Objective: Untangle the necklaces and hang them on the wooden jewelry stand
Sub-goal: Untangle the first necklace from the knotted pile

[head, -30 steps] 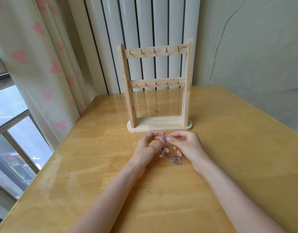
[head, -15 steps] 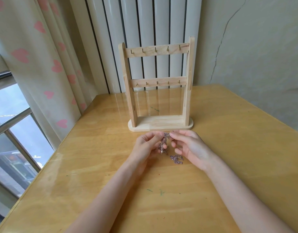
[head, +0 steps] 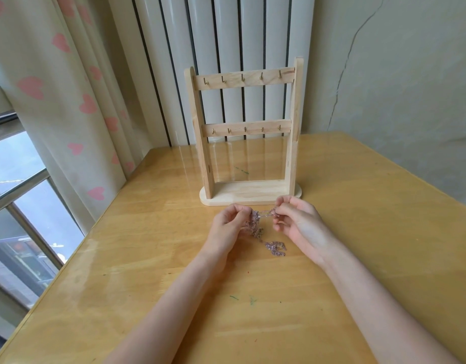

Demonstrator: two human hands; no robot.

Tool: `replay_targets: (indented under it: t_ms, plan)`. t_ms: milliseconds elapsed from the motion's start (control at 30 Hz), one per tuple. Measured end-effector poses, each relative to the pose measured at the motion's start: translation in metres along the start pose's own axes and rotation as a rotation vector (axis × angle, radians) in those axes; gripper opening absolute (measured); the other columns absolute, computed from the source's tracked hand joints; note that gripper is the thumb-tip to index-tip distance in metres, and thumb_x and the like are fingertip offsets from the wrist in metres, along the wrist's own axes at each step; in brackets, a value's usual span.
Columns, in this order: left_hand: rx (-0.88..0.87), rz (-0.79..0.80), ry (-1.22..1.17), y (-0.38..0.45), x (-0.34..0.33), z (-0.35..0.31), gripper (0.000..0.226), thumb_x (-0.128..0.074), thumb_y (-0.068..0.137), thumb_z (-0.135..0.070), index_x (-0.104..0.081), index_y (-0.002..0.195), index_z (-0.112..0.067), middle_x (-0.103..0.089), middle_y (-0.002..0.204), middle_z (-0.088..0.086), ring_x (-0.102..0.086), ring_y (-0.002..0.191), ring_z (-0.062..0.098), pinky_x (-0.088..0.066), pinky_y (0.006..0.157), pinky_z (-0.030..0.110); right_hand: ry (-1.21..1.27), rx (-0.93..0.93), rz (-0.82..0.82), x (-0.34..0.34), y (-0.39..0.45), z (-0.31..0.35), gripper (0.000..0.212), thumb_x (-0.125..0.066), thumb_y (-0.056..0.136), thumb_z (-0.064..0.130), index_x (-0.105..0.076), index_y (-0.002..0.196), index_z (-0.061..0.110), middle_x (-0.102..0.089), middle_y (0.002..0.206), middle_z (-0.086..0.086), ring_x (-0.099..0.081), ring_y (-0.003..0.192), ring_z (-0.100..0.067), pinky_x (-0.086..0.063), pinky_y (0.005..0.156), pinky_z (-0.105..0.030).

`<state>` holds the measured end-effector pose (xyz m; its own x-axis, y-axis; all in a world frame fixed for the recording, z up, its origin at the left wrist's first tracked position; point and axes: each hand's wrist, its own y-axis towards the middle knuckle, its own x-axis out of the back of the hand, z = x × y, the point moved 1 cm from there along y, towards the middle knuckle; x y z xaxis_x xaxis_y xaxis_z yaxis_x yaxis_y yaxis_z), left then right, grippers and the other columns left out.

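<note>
Silvery tangled necklaces (head: 262,227) at frame centre, pinched by left hand (head: 228,225) and right hand (head: 298,223). Tail on table (head: 147,258). Wooden stand (head: 246,132) just above, hooks bare.

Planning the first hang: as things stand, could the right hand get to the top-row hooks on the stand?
Probably yes. The right hand sits just in front of the jewelry stand, nothing lies between, and the top-row hooks are all bare. But it still pinches the tangled necklaces with the left hand.

How many necklaces (head: 260,227) make up the tangle is too fine to tell.
</note>
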<state>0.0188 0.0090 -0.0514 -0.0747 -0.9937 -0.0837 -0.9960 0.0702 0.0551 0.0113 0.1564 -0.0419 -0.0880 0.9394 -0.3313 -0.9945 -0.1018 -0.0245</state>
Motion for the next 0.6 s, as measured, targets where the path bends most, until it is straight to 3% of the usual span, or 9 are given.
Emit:
replay_targets:
  t_ms: [167,300,400,467,533,600]
  plan:
    - [0.142,-0.045,-0.353,0.0038,0.0032,-0.0041,0.017,-0.051,0.094,-0.015,-0.055,0.078,-0.012,-0.061,0.066,-0.003,-0.065,0.067,0.01,-0.054,0.064,0.019,-0.039,-0.006,0.084,-0.0038,-0.0013,-0.0027,0.015,-0.053,0.085,-0.008,-0.054,0.082,0.006,-0.049,0.061,-0.002,-0.044,0.054,-0.013,-0.041,0.05,-0.022]
    - [0.206,-0.033,-0.446,0.0057,0.0069,-0.0063,0.018,-0.052,0.093,-0.017,-0.056,0.076,-0.01,-0.057,0.062,0.0,-0.056,0.056,0.01,-0.05,0.054,0.019,-0.219,-0.007,0.177,-0.0038,-0.0018,-0.0047,0.009,-0.062,0.083,-0.001,-0.063,0.089,0.006,-0.059,0.064,-0.001,-0.048,0.054,-0.011,-0.045,0.056,-0.019]
    - [0.196,0.017,-0.423,0.0046,0.0039,-0.0072,0.02,-0.047,0.095,-0.014,-0.05,0.075,-0.01,-0.052,0.054,-0.004,-0.044,0.044,0.005,-0.04,0.044,0.016,-0.56,0.04,0.1,-0.0042,-0.0005,-0.0074,0.013,-0.063,0.084,0.002,-0.066,0.081,0.014,-0.062,0.069,-0.002,-0.05,0.052,-0.012,-0.046,0.057,-0.019]
    - [0.2,0.059,-0.428,0.0031,-0.0006,-0.0087,0.022,-0.045,0.096,-0.011,-0.046,0.074,-0.012,-0.046,0.054,-0.004,-0.036,0.042,0.004,-0.032,0.039,0.014,-0.653,0.068,0.011,-0.0037,0.0006,-0.0094,0.016,-0.062,0.084,0.005,-0.065,0.073,0.015,-0.061,0.068,-0.001,-0.05,0.053,-0.014,-0.044,0.059,-0.022]
    - [0.194,0.088,-0.376,0.0018,-0.0025,-0.0104,0.022,-0.047,0.095,-0.01,-0.046,0.073,-0.015,-0.041,0.052,-0.006,-0.031,0.042,0.004,-0.027,0.038,0.014,-0.472,0.041,-0.066,0.0003,0.0023,-0.0081,0.016,-0.057,0.086,0.003,-0.064,0.073,0.01,-0.06,0.069,-0.003,-0.051,0.06,-0.015,-0.044,0.061,-0.024]
    - [0.172,0.086,-0.275,0.0008,-0.0004,-0.0091,0.018,-0.053,0.091,-0.008,-0.049,0.076,-0.016,-0.041,0.051,-0.008,-0.032,0.044,0.004,-0.028,0.042,0.015,-0.125,-0.033,-0.069,0.0045,0.0034,-0.004,0.017,-0.053,0.088,0.001,-0.06,0.074,0.006,-0.059,0.072,-0.006,-0.054,0.068,-0.017,-0.045,0.066,-0.027]
